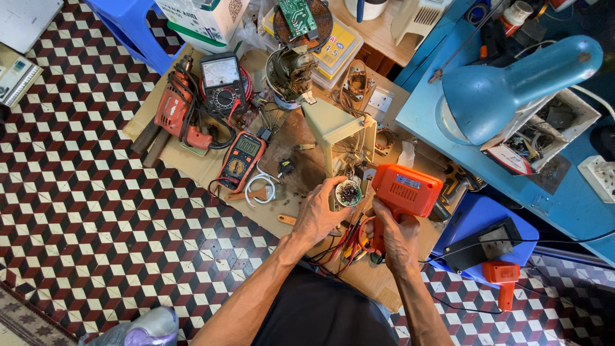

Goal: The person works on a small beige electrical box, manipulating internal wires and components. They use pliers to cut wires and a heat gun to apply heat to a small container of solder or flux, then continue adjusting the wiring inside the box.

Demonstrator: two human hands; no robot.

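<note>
On the floor lay a cardboard sheet (pixel 192 168) that carried the work. At its left edge lay a power drill (pixel 174 110), with an analogue meter (pixel 221 82) just right of it. A digital multimeter (pixel 241 160) lay nearer the front edge. A fan housing (pixel 338 131) stood at the centre, and a motor (pixel 289 74) lay behind it. A desk lamp (pixel 512 86) stood on the bench (pixel 564 198) to the right.

Open tiled floor (pixel 96 211) at left, cardboard mat (pixel 192 163) crowded by drill (pixel 176 112), multimeters (pixel 240 160), blue lamp (pixel 512 86) overhanging right
</note>
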